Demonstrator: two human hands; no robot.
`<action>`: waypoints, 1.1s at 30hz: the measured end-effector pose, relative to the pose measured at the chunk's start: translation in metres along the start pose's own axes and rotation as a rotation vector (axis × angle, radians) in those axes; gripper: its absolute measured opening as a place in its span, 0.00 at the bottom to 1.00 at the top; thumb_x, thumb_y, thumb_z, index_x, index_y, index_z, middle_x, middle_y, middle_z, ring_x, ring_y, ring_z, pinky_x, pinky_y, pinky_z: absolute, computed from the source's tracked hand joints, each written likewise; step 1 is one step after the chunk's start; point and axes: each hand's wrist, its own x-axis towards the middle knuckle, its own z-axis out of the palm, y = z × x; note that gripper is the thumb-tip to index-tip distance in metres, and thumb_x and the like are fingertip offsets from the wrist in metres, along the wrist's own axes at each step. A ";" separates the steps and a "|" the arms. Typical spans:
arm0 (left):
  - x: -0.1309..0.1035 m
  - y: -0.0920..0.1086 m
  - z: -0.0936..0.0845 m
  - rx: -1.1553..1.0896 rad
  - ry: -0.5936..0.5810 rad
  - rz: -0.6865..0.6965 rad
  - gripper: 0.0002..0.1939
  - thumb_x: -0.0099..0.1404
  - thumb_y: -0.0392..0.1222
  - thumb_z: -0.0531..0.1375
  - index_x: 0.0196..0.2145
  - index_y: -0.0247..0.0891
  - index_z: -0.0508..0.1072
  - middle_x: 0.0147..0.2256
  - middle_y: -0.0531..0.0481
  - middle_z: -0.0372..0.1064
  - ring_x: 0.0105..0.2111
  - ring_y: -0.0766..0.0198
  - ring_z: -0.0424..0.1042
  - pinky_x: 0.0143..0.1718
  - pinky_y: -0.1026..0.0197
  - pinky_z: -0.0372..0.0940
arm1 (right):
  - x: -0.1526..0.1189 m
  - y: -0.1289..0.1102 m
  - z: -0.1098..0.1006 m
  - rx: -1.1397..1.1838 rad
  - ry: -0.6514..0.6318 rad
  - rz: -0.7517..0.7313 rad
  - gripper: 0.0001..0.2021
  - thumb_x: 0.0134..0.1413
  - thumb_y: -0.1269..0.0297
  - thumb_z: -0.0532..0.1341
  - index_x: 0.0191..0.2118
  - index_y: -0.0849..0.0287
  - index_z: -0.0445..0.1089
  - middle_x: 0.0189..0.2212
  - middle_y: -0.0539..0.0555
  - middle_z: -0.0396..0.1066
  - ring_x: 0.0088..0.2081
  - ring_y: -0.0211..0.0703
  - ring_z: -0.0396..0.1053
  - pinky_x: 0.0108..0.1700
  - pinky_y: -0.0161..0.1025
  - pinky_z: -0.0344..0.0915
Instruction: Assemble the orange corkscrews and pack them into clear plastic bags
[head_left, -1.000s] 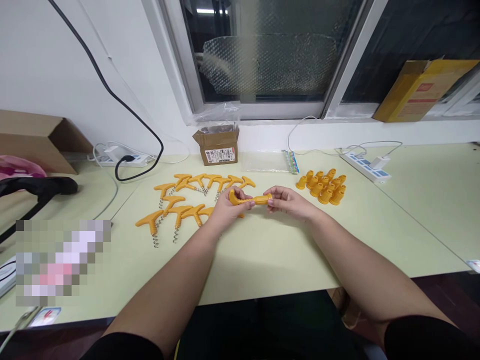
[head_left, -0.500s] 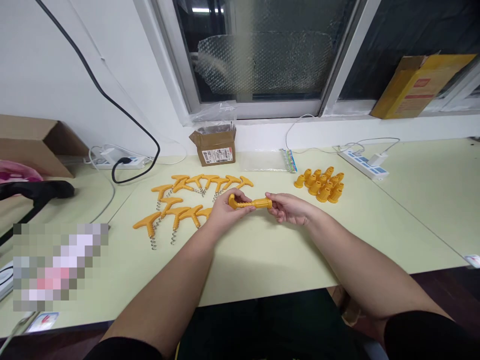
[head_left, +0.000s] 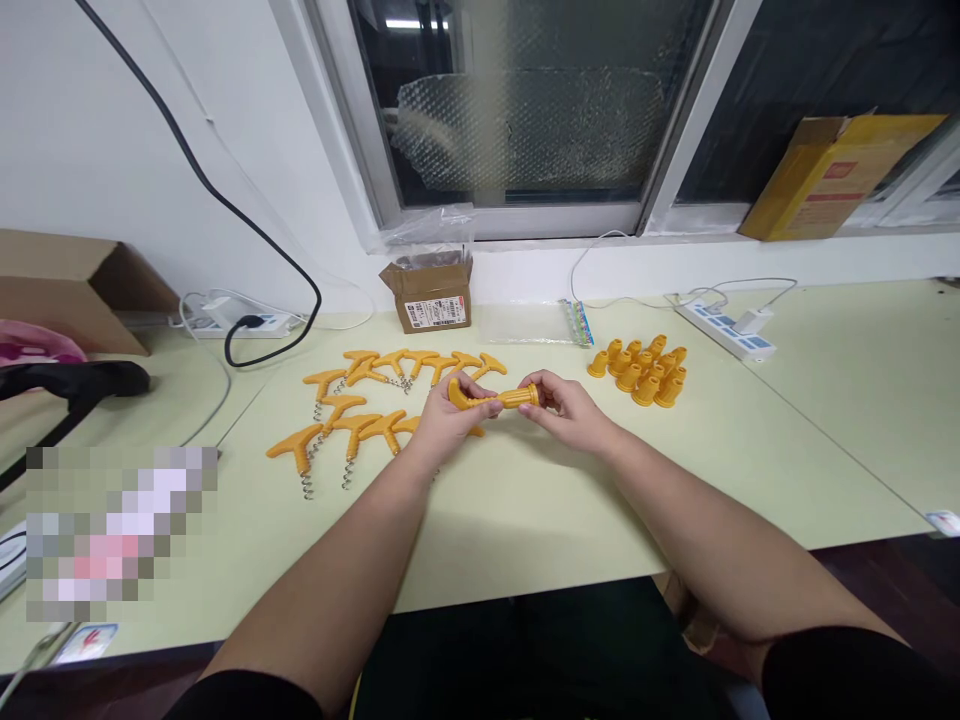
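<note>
Closed grip: L hand [head_left: 441,420] on ylw curved-handled corkscrew [head_left: 471,402], R hand [head_left: 574,412] on fluted, flanged sleeve [head_left: 517,398].

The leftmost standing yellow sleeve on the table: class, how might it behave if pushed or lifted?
The leftmost yellow sleeve would probably slide before tipping under a gentle push, as its flared, wider end is down. Its small, plastic-looking body suggests it is light and fairly stiff. On its side, that rounded, flared shape might roll in a curve.
</note>
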 end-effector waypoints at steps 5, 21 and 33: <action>-0.002 0.003 0.000 0.117 0.046 0.095 0.22 0.50 0.47 0.77 0.29 0.39 0.68 0.35 0.48 0.78 0.40 0.57 0.78 0.47 0.50 0.73 | 0.001 -0.002 0.002 0.072 0.011 0.052 0.19 0.60 0.46 0.66 0.47 0.54 0.69 0.30 0.48 0.65 0.30 0.38 0.62 0.33 0.36 0.62; -0.010 0.016 0.001 0.272 0.067 0.230 0.20 0.51 0.48 0.77 0.27 0.41 0.69 0.36 0.47 0.80 0.41 0.52 0.79 0.50 0.43 0.73 | 0.001 -0.007 0.003 0.135 -0.018 0.101 0.20 0.56 0.45 0.68 0.44 0.55 0.69 0.28 0.46 0.62 0.27 0.37 0.60 0.29 0.35 0.59; 0.000 0.004 0.002 -0.130 -0.113 -0.205 0.26 0.52 0.48 0.77 0.36 0.41 0.64 0.31 0.56 0.73 0.20 0.73 0.68 0.22 0.67 0.64 | -0.001 0.004 -0.001 -0.243 0.084 -0.246 0.12 0.61 0.51 0.65 0.44 0.52 0.71 0.35 0.55 0.74 0.33 0.45 0.68 0.40 0.44 0.67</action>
